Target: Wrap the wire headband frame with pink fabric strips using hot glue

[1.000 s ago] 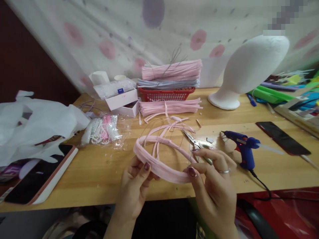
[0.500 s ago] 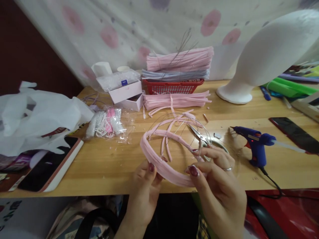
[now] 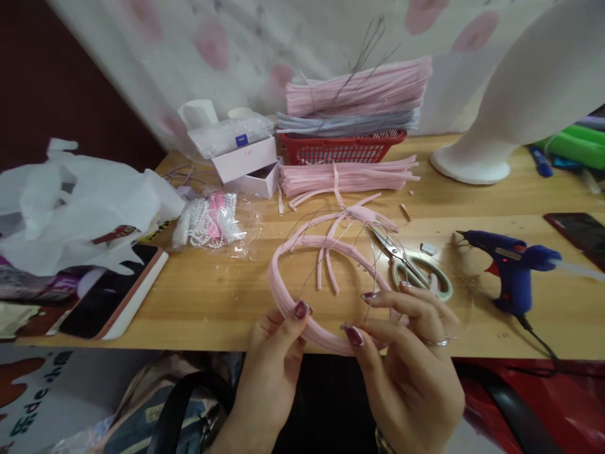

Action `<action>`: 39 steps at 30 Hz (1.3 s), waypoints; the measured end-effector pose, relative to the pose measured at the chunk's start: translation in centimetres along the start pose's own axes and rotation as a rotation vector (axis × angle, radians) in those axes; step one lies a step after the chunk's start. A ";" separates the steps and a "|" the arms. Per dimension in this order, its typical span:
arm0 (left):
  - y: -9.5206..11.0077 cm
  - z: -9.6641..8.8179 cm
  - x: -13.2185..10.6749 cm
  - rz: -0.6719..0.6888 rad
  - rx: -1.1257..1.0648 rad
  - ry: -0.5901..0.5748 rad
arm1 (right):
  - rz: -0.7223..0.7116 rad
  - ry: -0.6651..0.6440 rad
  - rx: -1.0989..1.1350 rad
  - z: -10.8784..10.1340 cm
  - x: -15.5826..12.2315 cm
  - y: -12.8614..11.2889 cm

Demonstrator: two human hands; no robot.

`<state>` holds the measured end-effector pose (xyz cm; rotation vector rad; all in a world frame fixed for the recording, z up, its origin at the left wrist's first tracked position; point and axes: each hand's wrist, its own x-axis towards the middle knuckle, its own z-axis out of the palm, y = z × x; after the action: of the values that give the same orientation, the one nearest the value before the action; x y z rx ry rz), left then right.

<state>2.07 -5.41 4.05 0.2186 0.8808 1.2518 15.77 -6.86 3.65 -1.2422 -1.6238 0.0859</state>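
Note:
A pink fuzzy hoop (image 3: 278, 277), apparently a headband, is held over the near edge of the table. My left hand (image 3: 276, 369) is closed on its lower left side, thumb on top. At its lower right, my right hand (image 3: 406, 362) closes on the band with thumb and index finger close together; the other fingers bend over it. Thin wires (image 3: 375, 258) rise from the band near the right fingertips and arc over the hoop. My right fingers partly hide the band there. Beyond it lie loose pink pipe cleaners (image 3: 326, 268) and open-bladed scissors (image 3: 418, 271).
A blue glue gun (image 3: 510, 271), its red light on, lies right. Behind are a pink pipe cleaner bundle (image 3: 350, 176), a red basket (image 3: 340, 148) with more bundles, and a white foam head (image 3: 501, 120). Bagged pearl beads (image 3: 208, 221), a phone (image 3: 113, 293) and a plastic bag (image 3: 80, 208) stand left.
My view has shifted, and the tabletop things sit higher in it. The hoop has tilted slightly, and my right thumb and index finger have moved left along it. Both hands keep hold.

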 end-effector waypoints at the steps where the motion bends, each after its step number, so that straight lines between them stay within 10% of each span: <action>1: 0.0 -0.1 0.1 -0.001 0.011 0.003 | -0.006 0.003 -0.001 0.0 0.0 0.0; 17: 0.4 -2.8 0.7 0.030 0.171 -0.061 | -0.047 0.035 -0.054 -0.1 0.2 0.1; 24: 1.0 -3.8 1.7 0.146 0.034 0.251 | 0.048 0.133 -0.061 -0.2 -0.3 0.8; 39: 1.6 -2.7 1.3 0.178 0.003 0.076 | 0.085 0.194 -0.034 0.0 0.0 0.9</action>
<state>-0.86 -4.51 2.61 0.2577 0.9451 1.4317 16.36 -6.48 3.15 -1.3046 -1.4106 -0.0095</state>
